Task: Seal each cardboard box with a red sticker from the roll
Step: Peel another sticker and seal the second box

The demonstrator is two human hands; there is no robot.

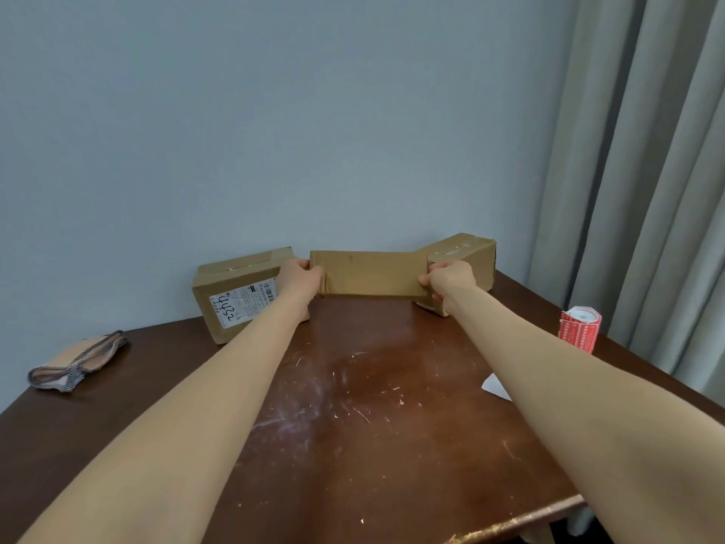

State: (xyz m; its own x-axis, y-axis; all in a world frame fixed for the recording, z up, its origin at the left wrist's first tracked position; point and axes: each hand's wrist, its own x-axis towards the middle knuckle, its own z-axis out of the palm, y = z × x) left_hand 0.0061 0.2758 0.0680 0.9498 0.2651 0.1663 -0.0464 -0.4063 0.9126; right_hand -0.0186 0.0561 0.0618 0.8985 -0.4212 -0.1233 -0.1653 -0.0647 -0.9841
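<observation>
On the scratched surface (353, 426), the red sticker roll (580, 327) stands at mid-right, untouched. Farther back, at frame centre, our left hand (302, 274) and right hand (447, 278) clasp the ends of the middle cardboard box (368, 272), flanked by a labelled box (235, 296) and an angled box (467, 257). We judge we're fetching it. Next we should pull it close, then peel a sticker.

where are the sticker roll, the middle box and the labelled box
sticker roll (580, 332), head view, on its red side
middle box (370, 273), head view, centre of its front face
labelled box (235, 308), head view, on its white label
</observation>
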